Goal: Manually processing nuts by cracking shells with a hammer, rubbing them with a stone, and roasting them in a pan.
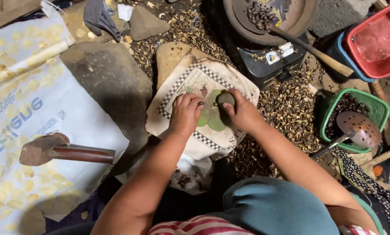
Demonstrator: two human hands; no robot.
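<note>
Head view: right hand (242, 112) grips stone (225, 99), left hand (185, 114) beside

Ground surface is bare dirt, thickly littered with dark husk fragments (286, 104) from 12 to 4 o'clock. At 9 o'clock a white printed sack (34, 113) lies spread flat, strewn with pale yellow flakes; a hammer (64, 151) rests on it. A large flat grey stone (112, 87) sits at 10 o'clock. At 1 o'clock a round pan (299, 17) stands on a black burner (269, 61). At 3 o'clock a green basket (373, 104) holds a perforated ladle (359, 128); a red basket (377, 39) at 2 o'clock. Lighting is dim, warm, with heavy shadow at the edges
</note>
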